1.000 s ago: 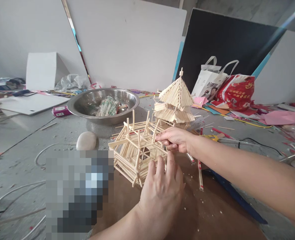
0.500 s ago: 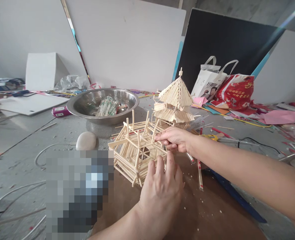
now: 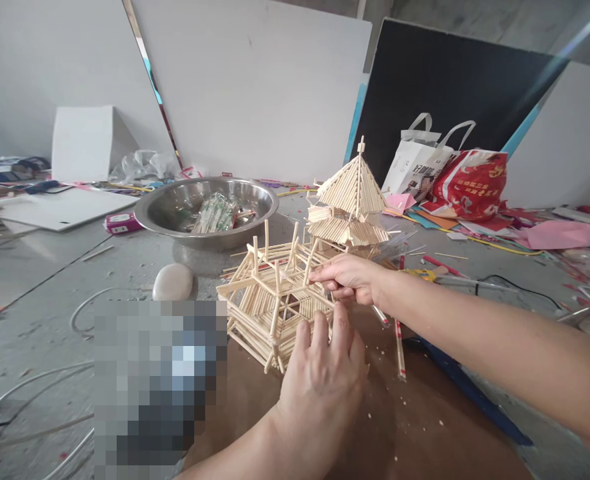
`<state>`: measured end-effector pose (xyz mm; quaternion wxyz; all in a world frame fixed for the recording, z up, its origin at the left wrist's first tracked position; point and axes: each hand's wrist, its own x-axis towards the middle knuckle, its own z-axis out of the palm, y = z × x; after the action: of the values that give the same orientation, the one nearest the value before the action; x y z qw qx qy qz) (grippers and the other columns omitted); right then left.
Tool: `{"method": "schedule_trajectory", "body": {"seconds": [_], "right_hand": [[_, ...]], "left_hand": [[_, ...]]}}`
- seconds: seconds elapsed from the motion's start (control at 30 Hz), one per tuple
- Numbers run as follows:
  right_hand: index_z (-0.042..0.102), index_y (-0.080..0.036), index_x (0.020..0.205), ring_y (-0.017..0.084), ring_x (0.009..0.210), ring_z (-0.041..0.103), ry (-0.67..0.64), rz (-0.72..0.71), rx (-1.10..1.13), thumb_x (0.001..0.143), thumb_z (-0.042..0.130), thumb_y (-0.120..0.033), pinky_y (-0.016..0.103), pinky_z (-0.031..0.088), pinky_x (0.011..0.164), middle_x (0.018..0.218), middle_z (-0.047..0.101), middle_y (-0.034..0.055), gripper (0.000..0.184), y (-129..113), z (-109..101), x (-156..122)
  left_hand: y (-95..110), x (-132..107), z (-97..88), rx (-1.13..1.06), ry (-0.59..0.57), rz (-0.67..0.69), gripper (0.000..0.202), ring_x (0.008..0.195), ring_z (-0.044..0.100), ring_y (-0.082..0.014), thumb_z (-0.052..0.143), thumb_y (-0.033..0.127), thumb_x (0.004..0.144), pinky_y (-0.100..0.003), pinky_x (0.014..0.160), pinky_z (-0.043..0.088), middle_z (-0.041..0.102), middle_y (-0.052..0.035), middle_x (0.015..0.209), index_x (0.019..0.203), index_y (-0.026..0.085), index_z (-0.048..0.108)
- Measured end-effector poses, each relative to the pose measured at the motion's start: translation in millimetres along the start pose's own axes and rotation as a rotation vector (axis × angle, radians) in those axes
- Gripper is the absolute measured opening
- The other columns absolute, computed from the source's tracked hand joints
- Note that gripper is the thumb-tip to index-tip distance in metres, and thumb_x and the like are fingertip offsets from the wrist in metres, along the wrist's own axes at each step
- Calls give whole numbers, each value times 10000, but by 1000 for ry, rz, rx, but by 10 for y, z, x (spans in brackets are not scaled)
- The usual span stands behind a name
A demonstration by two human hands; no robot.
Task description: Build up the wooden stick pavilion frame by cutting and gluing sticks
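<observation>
A hexagonal frame of thin wooden sticks (image 3: pixel 269 303) stands on a brown board (image 3: pixel 399 427) in front of me. My left hand (image 3: pixel 322 387) rests against its near right side, fingers pointing up and pressed to the sticks. My right hand (image 3: pixel 347 279) reaches in from the right and pinches an upright stick at the frame's right edge. Just behind the frame stands a finished two-tier stick pagoda roof (image 3: pixel 352 203).
A steel bowl (image 3: pixel 207 210) with wrapped sticks sits at the back left, a pale stone (image 3: pixel 173 282) near it. White wires (image 3: pixel 35 400) trail on the left floor. Red and white bags (image 3: pixel 449 177), coloured paper and loose sticks lie at the right. White and black boards lean behind.
</observation>
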<state>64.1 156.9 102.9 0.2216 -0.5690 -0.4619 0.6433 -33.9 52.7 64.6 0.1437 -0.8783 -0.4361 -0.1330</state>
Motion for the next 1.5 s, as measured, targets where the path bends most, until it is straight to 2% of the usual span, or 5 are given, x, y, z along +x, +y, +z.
{"method": "schedule_trajectory", "body": {"seconds": [0.8, 1.03, 1.17, 1.33, 1.5], "right_hand": [[475, -125, 593, -10, 254, 206, -14, -6, 24, 786, 495, -108, 124, 120, 269, 366, 360, -93, 195, 11, -19, 16], [521, -129, 686, 1, 243, 249, -53, 33, 32, 793, 490, -156, 137, 140, 257, 392, 375, -96, 114, 33, -57, -9], [542, -126, 715, 9, 248, 270, -73, -3, 74, 783, 495, -158, 143, 160, 264, 389, 386, -94, 89, 48, -103, -35], [551, -131, 713, 15, 252, 289, 15, -124, 117, 765, 508, -176, 146, 164, 268, 391, 387, -94, 81, 112, -202, -109], [497, -150, 654, 16, 261, 317, 153, -239, 123, 753, 522, -218, 149, 171, 252, 461, 434, -80, 123, 312, -257, -136]], "left_hand": [[-18, -2, -15, -26, -29, 7, 219, 952, 512, -270, 477, 234, 770, -408, 723, 455, 466, -124, 1221, 950, 176, 587], [-39, -3, -28, -43, -50, 22, 235, 965, 506, -264, 447, 256, 798, -412, 752, 447, 471, -121, 1214, 978, 166, 567], [-54, 2, -54, -61, -68, 19, 245, 976, 501, -260, 418, 250, 813, -411, 760, 445, 455, -126, 1226, 999, 167, 556], [-57, -6, -96, -113, -100, 4, 306, 1018, 478, -266, 408, 289, 822, -427, 800, 430, 428, -128, 1246, 1088, 172, 503], [-80, -21, -184, -160, -68, 1, 279, 1018, 486, -262, 438, 280, 801, -428, 810, 429, 466, -102, 1214, 1057, 201, 518]]}}
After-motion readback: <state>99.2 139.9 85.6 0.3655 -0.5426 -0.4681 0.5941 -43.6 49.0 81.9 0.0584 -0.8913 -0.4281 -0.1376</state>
